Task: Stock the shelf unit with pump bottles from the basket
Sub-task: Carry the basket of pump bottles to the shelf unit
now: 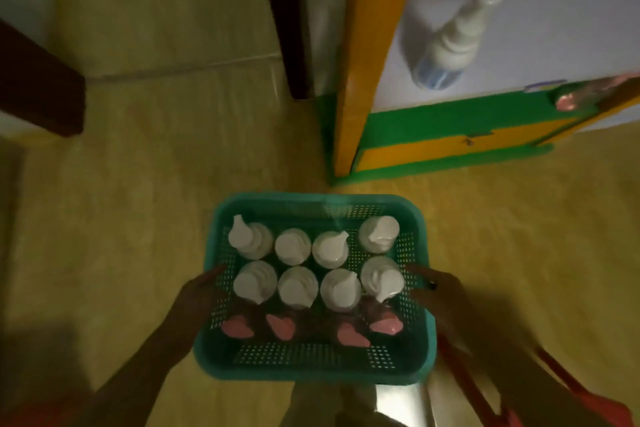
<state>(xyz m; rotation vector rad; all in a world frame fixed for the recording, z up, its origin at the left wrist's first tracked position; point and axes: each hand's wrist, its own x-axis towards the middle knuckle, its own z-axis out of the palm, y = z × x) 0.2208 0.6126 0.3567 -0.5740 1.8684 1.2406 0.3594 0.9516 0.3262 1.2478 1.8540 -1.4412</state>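
Nearest, both forearms reach forward and down to a teal perforated plastic basket (311, 362), which is either just above or resting on the yellowish tiled floor (138, 218); the blur does not let me tell which. Left hand (199, 291) lies against the basket's left wall, fingers laid along the rim; whether they curl under it cannot be told. Right hand (440, 291) holds the right rim, thumb over the edge and fingers hidden down the outside wall, so its grip reads as clamped on the basket. Inside stand eight white-capped pump bottles (298, 279) in two rows of four, touching their neighbours, and nearest the body a row of four pink-capped pump bottles (282, 326) with darker bodies. The far end of the basket sits near the foot of the green and orange shelf unit (446, 146). Further in, on a pale shelf, one clear bottle with a white pump top (450, 45) already stands alone. Dark wooden furniture legs (287, 17) rise to the left of the unit. Judgement: the basket is being positioned; no bottle is lifted out yet. Risks: bottles are tall and loose, so a tilt or hard set-down could topple a row; spouts point different ways and may snag a neighbour on lifting; dim light may hamper aim at the shelf edge.
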